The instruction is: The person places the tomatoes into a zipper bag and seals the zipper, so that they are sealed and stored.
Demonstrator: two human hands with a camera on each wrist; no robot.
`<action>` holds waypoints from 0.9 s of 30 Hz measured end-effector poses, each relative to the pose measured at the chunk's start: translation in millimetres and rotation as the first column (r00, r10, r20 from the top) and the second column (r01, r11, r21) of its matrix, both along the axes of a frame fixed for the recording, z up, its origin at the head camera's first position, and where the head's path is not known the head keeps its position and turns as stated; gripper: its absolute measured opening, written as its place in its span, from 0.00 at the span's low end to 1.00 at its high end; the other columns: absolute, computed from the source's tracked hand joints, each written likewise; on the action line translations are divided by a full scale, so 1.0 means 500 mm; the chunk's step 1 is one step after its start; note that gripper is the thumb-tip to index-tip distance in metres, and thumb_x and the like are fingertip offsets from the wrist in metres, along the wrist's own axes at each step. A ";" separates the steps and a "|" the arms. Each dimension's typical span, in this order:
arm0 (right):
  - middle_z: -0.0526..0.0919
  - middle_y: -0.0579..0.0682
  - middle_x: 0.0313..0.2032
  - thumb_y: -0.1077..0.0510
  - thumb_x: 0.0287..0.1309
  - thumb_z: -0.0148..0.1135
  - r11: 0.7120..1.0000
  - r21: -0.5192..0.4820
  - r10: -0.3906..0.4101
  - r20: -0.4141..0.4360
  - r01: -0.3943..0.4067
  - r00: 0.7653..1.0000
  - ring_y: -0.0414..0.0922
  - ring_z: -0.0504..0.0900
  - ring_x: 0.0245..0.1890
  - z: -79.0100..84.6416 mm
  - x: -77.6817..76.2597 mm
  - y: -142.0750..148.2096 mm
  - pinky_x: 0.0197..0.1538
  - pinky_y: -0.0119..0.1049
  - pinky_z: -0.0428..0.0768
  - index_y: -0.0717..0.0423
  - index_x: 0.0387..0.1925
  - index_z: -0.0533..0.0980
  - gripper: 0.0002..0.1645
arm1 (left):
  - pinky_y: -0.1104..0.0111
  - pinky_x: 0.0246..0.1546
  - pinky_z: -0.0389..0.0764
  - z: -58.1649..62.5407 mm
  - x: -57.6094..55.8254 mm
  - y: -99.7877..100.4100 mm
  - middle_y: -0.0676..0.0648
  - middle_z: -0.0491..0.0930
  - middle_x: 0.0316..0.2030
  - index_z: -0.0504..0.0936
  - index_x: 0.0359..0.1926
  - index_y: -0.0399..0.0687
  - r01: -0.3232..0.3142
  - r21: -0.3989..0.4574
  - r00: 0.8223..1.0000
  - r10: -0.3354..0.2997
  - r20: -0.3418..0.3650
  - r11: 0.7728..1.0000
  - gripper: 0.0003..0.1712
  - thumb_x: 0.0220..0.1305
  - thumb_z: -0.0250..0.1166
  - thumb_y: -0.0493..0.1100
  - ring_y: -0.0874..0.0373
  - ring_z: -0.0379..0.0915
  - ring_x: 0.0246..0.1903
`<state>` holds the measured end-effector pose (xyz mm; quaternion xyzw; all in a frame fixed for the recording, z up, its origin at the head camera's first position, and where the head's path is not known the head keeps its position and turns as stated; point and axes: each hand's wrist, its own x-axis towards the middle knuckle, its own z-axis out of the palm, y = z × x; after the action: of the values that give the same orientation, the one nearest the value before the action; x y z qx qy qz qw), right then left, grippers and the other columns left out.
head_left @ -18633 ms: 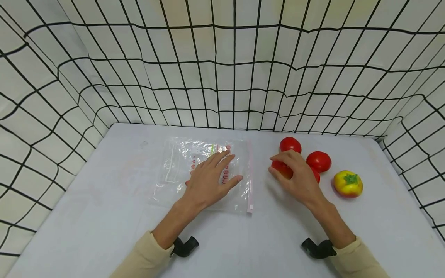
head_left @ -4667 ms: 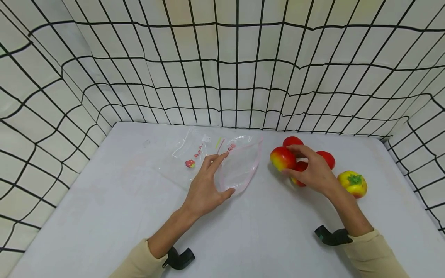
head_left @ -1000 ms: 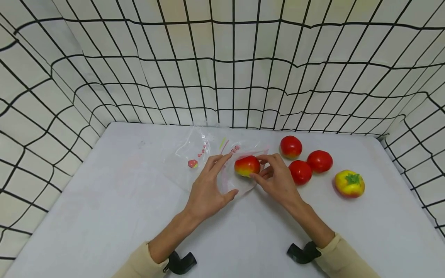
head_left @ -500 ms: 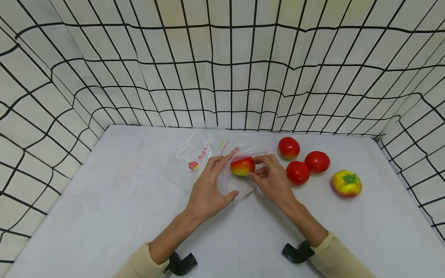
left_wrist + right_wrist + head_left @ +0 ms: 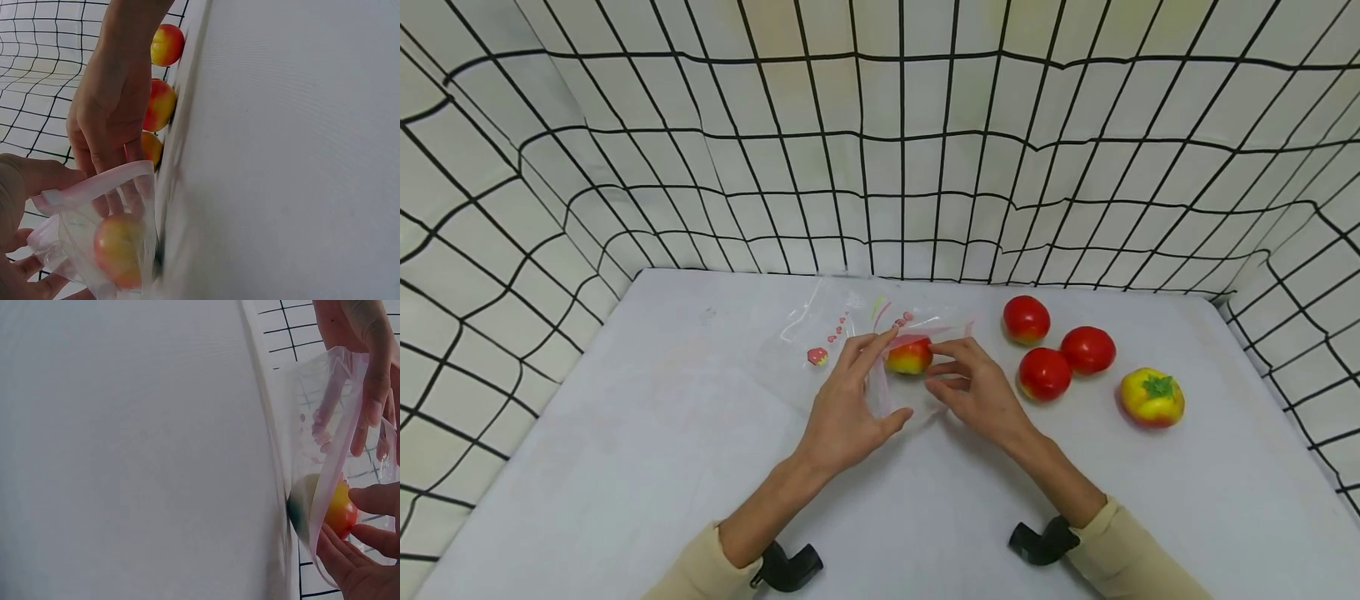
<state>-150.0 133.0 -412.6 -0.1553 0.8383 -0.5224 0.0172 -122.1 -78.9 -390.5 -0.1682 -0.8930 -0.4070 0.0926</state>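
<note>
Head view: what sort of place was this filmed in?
Probably a staged recording booth, though the room beyond is not shown: there is a white table, black netting along its back and sides, and a black device at each wrist.

1. Bounded at the rear and sides by black netting (image 5: 902,137).
2. Obstructed just right of the right hand (image 5: 981,392) by three clustered red fruits (image 5: 1056,360), then, farther right, by a yellow fruit (image 5: 1152,397).
3. Narrowed at the mouth of the clear bag (image 5: 820,329) by both hands and a red-yellow fruit (image 5: 910,356).
4. Passable between the forearms (image 5: 771,508), over the table (image 5: 917,508).
</note>
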 end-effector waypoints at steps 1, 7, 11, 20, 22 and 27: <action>0.76 0.58 0.61 0.67 0.61 0.71 1.000 -0.012 0.014 0.011 -0.014 1.000 0.56 0.86 0.60 -0.001 -0.001 0.000 0.58 0.43 0.87 0.54 0.67 0.76 0.32 | 0.55 0.60 0.86 0.001 0.000 -0.001 0.46 0.70 0.67 0.68 0.77 0.58 0.000 0.002 1.000 0.000 0.001 1.000 0.57 0.46 0.85 0.40 0.50 0.73 0.66; 0.77 0.56 0.63 0.65 0.63 0.70 0.999 -0.012 0.045 0.038 -0.045 0.998 0.54 0.83 0.65 0.000 -0.006 0.004 0.60 0.43 0.86 0.52 0.68 0.75 0.32 | 0.54 0.56 0.88 0.002 -0.006 -0.005 0.46 0.71 0.67 0.68 0.77 0.58 -0.005 0.020 1.000 0.005 0.007 1.000 0.57 0.46 0.85 0.40 0.49 0.73 0.66; 0.79 0.55 0.63 0.62 0.64 0.71 1.000 0.011 -0.003 0.034 0.002 0.999 0.54 0.83 0.64 0.009 -0.004 0.016 0.60 0.46 0.85 0.53 0.66 0.76 0.29 | 0.53 0.58 0.87 0.002 -0.007 -0.006 0.45 0.71 0.68 0.68 0.77 0.57 -0.010 0.020 1.000 0.010 0.010 1.000 0.56 0.46 0.85 0.40 0.49 0.73 0.66; 0.81 0.52 0.58 0.59 0.63 0.73 0.997 0.053 -0.046 -0.041 0.048 0.998 0.52 0.84 0.60 0.027 -0.004 0.061 0.59 0.45 0.87 0.54 0.64 0.77 0.29 | 0.52 0.59 0.86 0.002 -0.007 -0.004 0.47 0.71 0.68 0.68 0.77 0.60 -0.013 0.028 1.000 0.012 0.025 1.000 0.57 0.47 0.84 0.40 0.50 0.72 0.68; 0.82 0.52 0.58 0.59 0.62 0.73 0.997 0.053 -0.058 -0.045 0.060 0.997 0.53 0.84 0.60 0.029 -0.004 0.070 0.59 0.46 0.87 0.54 0.64 0.77 0.29 | 0.52 0.60 0.85 0.002 -0.008 -0.004 0.47 0.71 0.68 0.68 0.77 0.60 -0.012 0.029 1.000 0.011 0.024 1.000 0.57 0.47 0.84 0.40 0.51 0.72 0.68; 0.81 0.52 0.58 0.57 0.62 0.73 0.995 0.055 -0.081 -0.064 0.085 0.995 0.54 0.83 0.60 0.033 -0.002 0.090 0.59 0.48 0.87 0.51 0.63 0.78 0.28 | 0.52 0.60 0.85 0.002 -0.006 -0.003 0.47 0.71 0.68 0.68 0.77 0.60 -0.014 0.027 1.000 0.013 0.029 1.000 0.57 0.47 0.84 0.40 0.51 0.71 0.68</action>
<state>-150.8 177.9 -396.3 -0.1357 0.8589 -0.4932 -0.0257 -125.1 -80.2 -389.6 -0.1551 -0.8898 -0.4208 0.0849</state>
